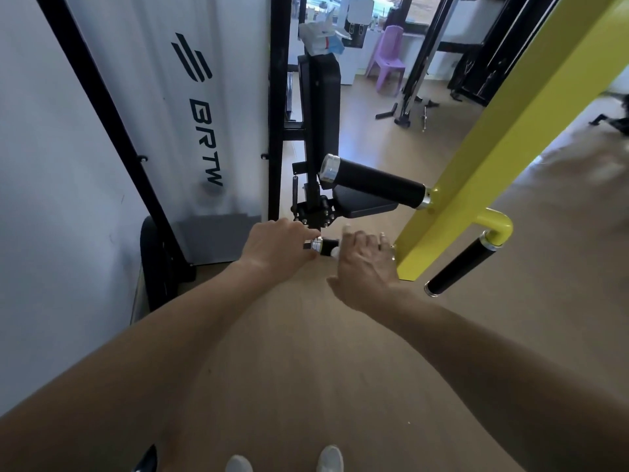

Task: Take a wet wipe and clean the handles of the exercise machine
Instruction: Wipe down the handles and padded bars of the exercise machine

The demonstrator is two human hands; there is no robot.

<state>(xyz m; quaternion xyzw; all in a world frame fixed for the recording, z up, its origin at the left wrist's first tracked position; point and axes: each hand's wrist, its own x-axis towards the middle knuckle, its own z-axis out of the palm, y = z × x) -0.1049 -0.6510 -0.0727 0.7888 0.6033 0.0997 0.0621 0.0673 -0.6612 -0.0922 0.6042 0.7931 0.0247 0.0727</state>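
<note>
The exercise machine's yellow arm [476, 165] carries three black foam handles with chrome ends. My left hand [279, 248] grips the chrome end of the lowest handle [325, 245]. My right hand [364, 264] wraps over the same handle near the yellow arm, pressing a white wet wipe [335, 252] against it; only a small bit of the wipe shows under my fingers. A longer upper handle [374, 182] sticks out above my hands. A third handle [459, 264] hangs off a yellow elbow to the right. A pack of wipes [316, 35] sits on top of the backrest.
The black seat and backrest [323, 107] stand just behind the handles. A white machine cover with a black frame [190, 114] fills the left. A purple chair [388, 59] and other gym gear stand further back on the wooden floor [306, 352].
</note>
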